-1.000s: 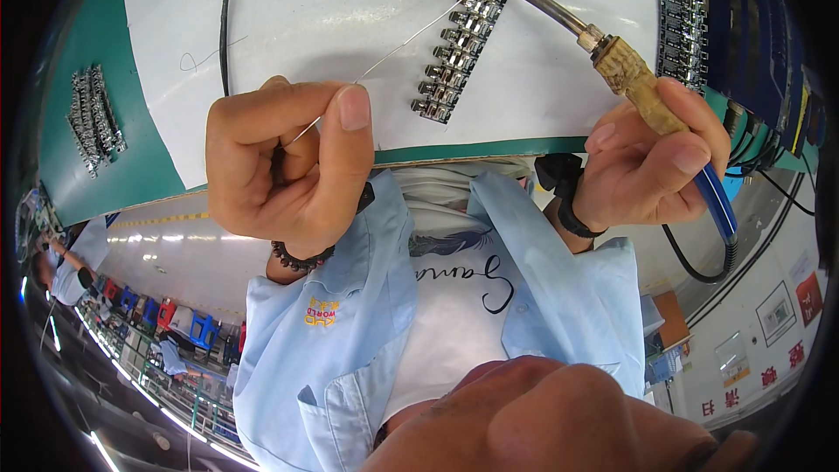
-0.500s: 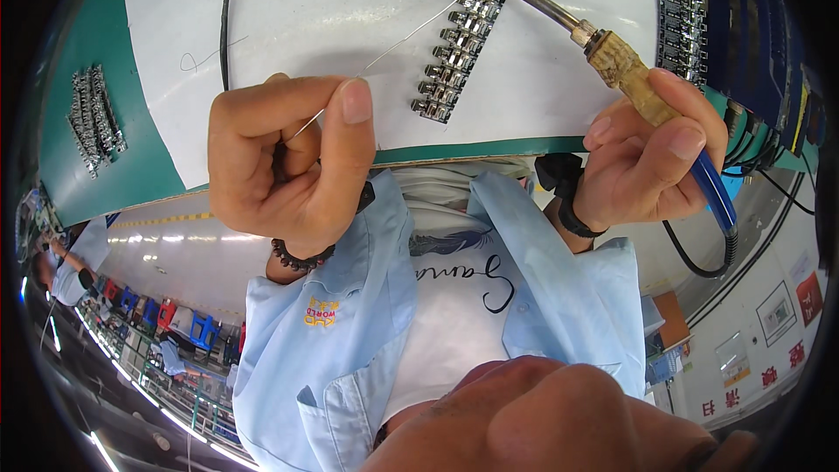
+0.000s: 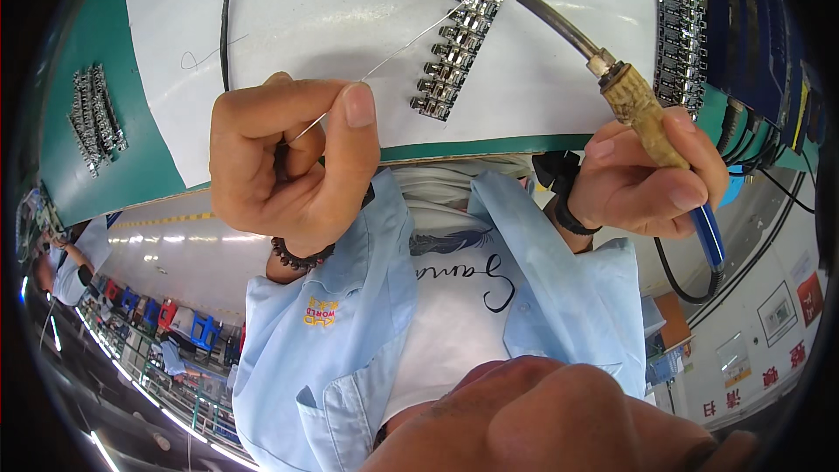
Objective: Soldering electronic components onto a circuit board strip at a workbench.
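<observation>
Between thumb and forefinger, my left hand (image 3: 297, 153) pinches a thin silvery solder wire (image 3: 404, 49). The wire runs up and right to a slanted row of small shiny metal parts (image 3: 456, 44) lying on white paper. My right hand (image 3: 651, 170) holds a soldering iron (image 3: 642, 109) with a worn tan grip and a blue rear end. Its narrow metal tip points up and left, at the upper part of the row. Whether tip and wire touch the same part is too small to tell.
White paper (image 3: 306, 9) covers much of the green table (image 3: 70, 157). A dark cable (image 3: 226, 26) crosses it at the left. More metal-part strips lie at far left (image 3: 96, 118) and at right (image 3: 680, 44). Black cables (image 3: 760, 149) hang by the right edge.
The soldering iron has shifted slightly right and down, its tip drawing toward the right side of the row. The left hand with the solder wire has barely moved.
</observation>
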Demonstrator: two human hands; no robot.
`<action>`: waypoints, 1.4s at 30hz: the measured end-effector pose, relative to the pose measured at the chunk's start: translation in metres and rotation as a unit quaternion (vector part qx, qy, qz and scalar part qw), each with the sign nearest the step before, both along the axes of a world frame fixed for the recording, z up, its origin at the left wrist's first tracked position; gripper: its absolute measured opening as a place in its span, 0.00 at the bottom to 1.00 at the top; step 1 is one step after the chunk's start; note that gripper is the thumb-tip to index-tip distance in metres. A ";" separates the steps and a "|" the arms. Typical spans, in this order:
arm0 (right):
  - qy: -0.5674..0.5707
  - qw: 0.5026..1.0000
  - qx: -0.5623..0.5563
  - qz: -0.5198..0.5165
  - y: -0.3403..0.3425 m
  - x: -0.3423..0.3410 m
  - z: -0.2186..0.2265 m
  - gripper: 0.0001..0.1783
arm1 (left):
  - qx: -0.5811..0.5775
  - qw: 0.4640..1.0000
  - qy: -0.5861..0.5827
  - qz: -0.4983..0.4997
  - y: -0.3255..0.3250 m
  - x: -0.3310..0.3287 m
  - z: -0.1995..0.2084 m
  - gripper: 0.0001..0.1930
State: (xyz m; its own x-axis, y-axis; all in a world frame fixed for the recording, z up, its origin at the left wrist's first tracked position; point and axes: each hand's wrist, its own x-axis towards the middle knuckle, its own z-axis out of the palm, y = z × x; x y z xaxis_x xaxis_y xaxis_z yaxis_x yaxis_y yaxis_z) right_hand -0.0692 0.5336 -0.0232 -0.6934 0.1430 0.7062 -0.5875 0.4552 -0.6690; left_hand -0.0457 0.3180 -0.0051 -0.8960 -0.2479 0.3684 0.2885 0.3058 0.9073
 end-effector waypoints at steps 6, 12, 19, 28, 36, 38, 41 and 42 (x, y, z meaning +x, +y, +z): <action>-0.012 0.993 -0.060 0.105 0.010 0.006 -0.005 0.26 | -0.003 1.000 -0.002 0.005 0.000 0.000 0.000 0.09; -0.016 0.990 0.018 0.140 0.013 0.004 0.002 0.25 | 0.015 1.000 0.024 0.009 0.002 -0.001 -0.003 0.09; -0.016 0.991 0.078 0.110 0.012 0.010 0.006 0.25 | 0.059 0.997 0.026 -0.038 -0.007 0.006 -0.001 0.08; -0.073 0.989 0.087 0.093 0.005 -0.012 0.009 0.18 | 0.128 0.976 -0.124 -0.123 -0.014 -0.007 0.004 0.10; -0.251 0.943 0.081 0.203 -0.010 -0.012 0.031 0.12 | -0.018 0.898 -0.176 -0.402 -0.005 -0.094 0.001 0.13; -0.173 0.962 0.113 0.178 -0.017 -0.013 0.022 0.13 | 0.143 0.830 -0.008 -0.539 -0.001 -0.107 -0.004 0.12; -0.021 0.975 0.183 0.123 -0.032 -0.013 -0.003 0.14 | -0.222 0.835 -0.405 -0.298 0.005 -0.105 0.038 0.13; -0.022 0.975 0.185 0.118 -0.033 -0.011 -0.011 0.15 | -0.227 0.839 -0.400 -0.290 0.004 -0.106 0.042 0.13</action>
